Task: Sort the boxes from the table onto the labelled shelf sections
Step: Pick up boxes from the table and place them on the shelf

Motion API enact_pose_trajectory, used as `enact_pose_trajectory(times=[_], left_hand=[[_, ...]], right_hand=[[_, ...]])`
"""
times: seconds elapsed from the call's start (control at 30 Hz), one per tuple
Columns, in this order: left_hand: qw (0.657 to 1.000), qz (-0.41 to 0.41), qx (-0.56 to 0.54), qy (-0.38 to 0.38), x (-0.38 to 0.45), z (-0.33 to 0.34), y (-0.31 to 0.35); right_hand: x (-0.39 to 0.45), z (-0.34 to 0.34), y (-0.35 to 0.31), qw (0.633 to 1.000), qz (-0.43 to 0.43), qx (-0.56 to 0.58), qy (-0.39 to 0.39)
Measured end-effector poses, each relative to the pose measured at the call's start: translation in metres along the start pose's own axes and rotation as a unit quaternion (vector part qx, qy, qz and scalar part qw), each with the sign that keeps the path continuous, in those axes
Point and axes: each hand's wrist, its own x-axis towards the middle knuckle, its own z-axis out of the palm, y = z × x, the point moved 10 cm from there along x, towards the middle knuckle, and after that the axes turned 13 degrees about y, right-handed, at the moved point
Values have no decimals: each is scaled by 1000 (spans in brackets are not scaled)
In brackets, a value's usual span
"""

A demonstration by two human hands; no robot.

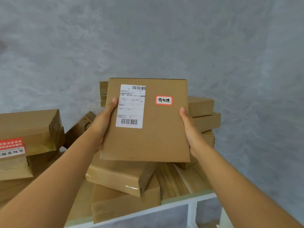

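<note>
Cardboard box with white shipping label, red-bordered sticker

Single head-worn view, forward and down, close over hands and perhaps a table edge

Both hands, left hand and right hand, hold a labelled box.

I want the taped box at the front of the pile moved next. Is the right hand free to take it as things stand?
Probably not yet. The right hand grips the lifted box together with the left hand, and that box hangs above the taped box.
</note>
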Motion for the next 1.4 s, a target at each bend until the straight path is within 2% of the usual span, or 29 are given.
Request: enact_pose_trajectory(times=[0.2,0.33,0.53,0.67,0.83,1.0,1.2,1.4], left_hand=[[996,24,13,-90,-31,28,-1],[987,-24,-1,-162,-69,48,-31],[949,-128,-30,-287,-170,95,-86],[926,-150,-25,-346,-246,125,-108],[889,-170,-10,-426,-357,158,-137],[861,-194,11,-469,-478,185,-153],[811,-256,38,-525,-694,202,-183],[754,-274,100,-588,-872,206,-210]], right_hand=[[-72,-72,-13,984,-65,-81,148],[-138,-116,5,965,-36,-146,215],[-271,-189,19,923,6,-205,326],[-356,-244,29,892,37,-236,383],[-466,-311,44,868,64,-222,441],[-588,-381,41,830,82,-226,503],[-781,-477,38,773,130,-202,587],[-960,-534,66,719,178,-126,660]])
